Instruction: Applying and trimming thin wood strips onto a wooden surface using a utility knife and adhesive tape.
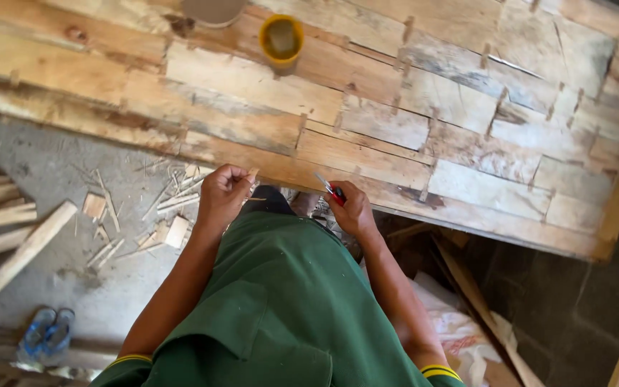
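Right hand [354,210] closed around a red-handled utility knife [332,190], blade pointing toward the left hand [223,192], which pinches a thin wood sliver [253,179] at the plank surface [367,154] edge. Risk: blade slips off the narrow sliver into the fingers. Planks rough, patched, pegged. Yellow cup [281,39] far side; offcuts [170,231] on floor.

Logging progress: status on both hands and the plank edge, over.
Left hand pinching a thin wood sliver. Right hand gripping a red-handled knife. Both at the plank edge, nothing between them.
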